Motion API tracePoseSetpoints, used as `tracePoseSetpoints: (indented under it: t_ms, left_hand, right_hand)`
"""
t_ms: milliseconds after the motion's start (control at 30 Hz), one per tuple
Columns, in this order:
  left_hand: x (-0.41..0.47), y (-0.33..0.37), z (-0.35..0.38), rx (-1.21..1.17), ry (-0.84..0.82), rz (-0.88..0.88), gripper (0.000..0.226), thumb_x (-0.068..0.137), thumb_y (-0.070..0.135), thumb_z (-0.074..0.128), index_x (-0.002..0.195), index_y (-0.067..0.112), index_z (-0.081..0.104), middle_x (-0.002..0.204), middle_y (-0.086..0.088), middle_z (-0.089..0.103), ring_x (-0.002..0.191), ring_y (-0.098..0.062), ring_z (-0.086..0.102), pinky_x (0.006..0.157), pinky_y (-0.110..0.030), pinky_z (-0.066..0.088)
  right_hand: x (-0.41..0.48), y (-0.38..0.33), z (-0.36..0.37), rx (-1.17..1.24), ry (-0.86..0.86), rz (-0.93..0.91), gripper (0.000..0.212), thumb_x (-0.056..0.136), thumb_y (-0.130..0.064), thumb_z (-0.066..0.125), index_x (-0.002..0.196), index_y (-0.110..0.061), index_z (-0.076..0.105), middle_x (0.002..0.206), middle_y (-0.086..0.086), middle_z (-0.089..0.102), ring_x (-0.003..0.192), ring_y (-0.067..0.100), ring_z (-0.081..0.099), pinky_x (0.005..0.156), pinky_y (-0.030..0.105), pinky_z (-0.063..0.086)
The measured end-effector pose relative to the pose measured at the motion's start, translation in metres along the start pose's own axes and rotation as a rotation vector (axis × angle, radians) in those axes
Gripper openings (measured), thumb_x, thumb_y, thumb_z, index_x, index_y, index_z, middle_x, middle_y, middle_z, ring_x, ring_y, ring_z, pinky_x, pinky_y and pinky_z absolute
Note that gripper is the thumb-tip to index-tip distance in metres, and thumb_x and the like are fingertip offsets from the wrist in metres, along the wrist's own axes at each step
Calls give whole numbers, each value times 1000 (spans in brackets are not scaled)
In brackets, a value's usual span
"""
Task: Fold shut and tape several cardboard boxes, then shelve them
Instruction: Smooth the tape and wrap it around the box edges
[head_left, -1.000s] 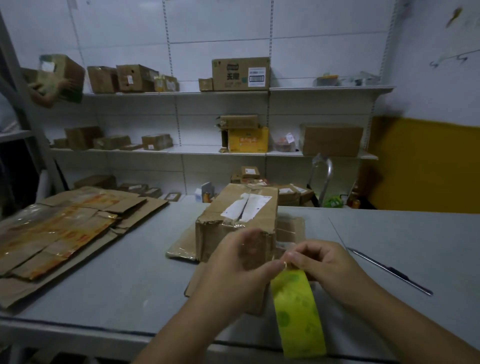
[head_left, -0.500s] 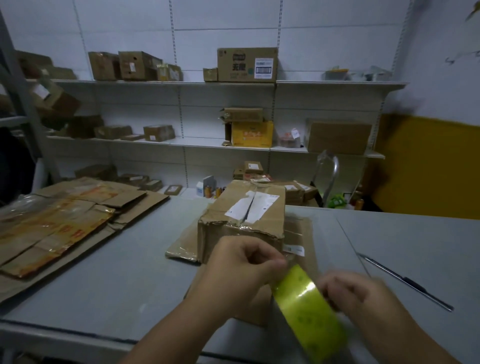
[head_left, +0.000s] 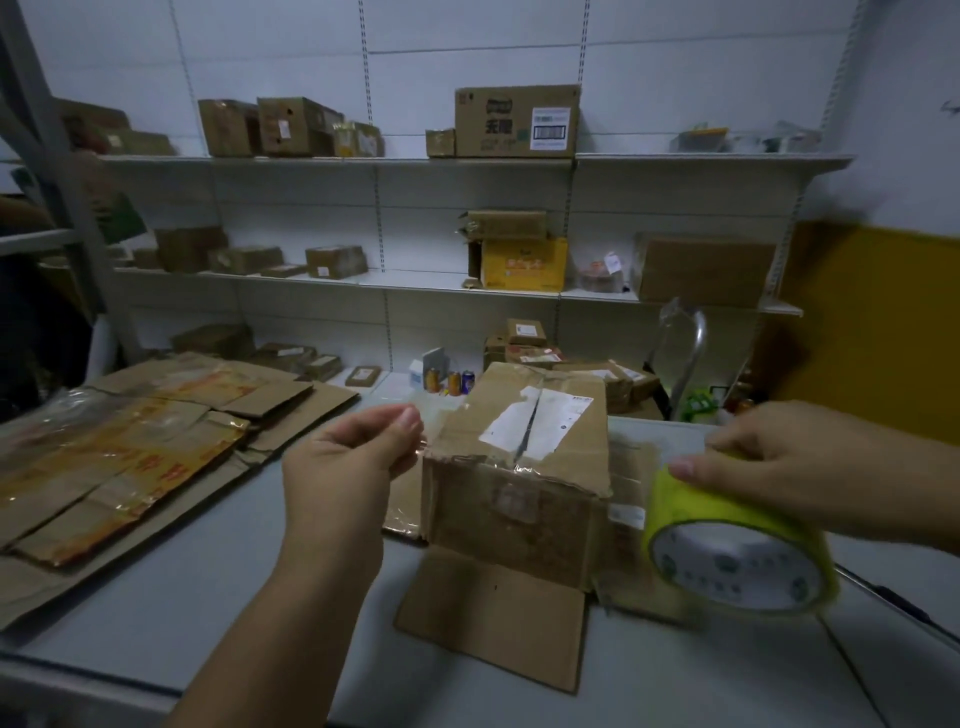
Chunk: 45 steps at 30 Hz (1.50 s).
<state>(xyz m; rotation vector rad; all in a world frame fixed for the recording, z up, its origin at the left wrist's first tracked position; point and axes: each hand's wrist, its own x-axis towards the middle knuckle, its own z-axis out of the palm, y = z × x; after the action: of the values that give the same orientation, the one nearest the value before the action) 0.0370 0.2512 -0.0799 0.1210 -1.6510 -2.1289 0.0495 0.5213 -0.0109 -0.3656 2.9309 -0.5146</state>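
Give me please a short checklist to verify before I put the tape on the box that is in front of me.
1. Tape end held: the left hand pinches the tape end beside the box: ok.
2. Roll under control: the right hand grips the tape roll: ok.
3. Top flaps closed: they meet at a seam through the white label: ok.
4. Box steadied: neither hand holds it, and it rests on loose cardboard: not ok.
5. Cutter ready: a thin dark tool lies on the table right of the roll, blurred: cannot tell.
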Motion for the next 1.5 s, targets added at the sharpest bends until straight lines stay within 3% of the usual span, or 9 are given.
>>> tracePoseSetpoints:
  t_ms: [367,467,567,867,967,1133,1300,1400,1500]
  left_hand:
    - [14,-48,-3,93,97,-201,9,85,20,66,90,24,71,91,4,71,87,-17,61,61,-25,43]
    - [14,-51,-3,82,104,-183,8,86,21,65,88,26,70,92,4,71,86,-17,62,59,-23,44]
    - [12,-53,-4,70,116,-190,9,85,20,65,90,25,71,95,4,71,92,-15,62,63,-24,47]
    - [26,-60,-17,-106,122,-360,34,79,13,73,111,17,61,96,-12,71,78,-25,73,59,-33,58]
    - [23,-63,-16,117,192,-134,18,85,13,67,101,18,64,97,-7,69,80,-17,69,56,-22,53]
    - [8,-29,0,287,211,456,20,94,23,46,105,28,62,114,14,58,111,3,52,90,-12,44]
    - [10,-57,34,589,-78,279,34,100,28,37,130,22,52,137,9,44,119,3,41,97,-17,36]
    - [10,-72,39,668,-55,284,30,99,26,38,123,19,54,124,2,49,103,-5,49,77,-11,38]
    - [10,-71,37,632,-63,246,30,99,26,39,126,21,50,117,6,52,100,-5,48,74,-12,36]
  right_hand:
    - [41,-23,24,-294,-185,110,59,73,-75,28,92,-28,60,83,-9,58,72,3,53,65,21,45]
    - [46,-53,35,-390,101,-73,52,89,-64,29,133,-38,40,127,-12,50,112,7,49,89,26,44]
    - [67,-82,64,-414,111,-181,67,94,-58,28,149,-25,13,158,-3,11,143,17,14,113,36,20]
    - [91,-80,85,-474,-72,-116,72,95,-54,28,151,-19,-1,159,1,-5,146,20,2,117,37,6]
    - [89,-81,85,-499,-70,-128,81,93,-56,36,150,-17,-4,159,3,-6,146,22,1,117,38,6]
    - [92,-78,88,-472,-30,-165,76,93,-53,39,151,-19,2,159,3,-3,146,23,2,117,40,7]
    - [91,-70,89,-402,10,-219,69,95,-46,42,150,-26,7,159,1,3,145,22,7,117,40,8]
    - [82,-61,65,41,-64,-249,61,93,-40,50,146,-36,21,153,-2,26,136,17,29,106,33,28]
    - [63,-19,41,415,262,-228,33,94,-25,54,124,-38,51,132,-7,52,120,7,46,95,22,40]
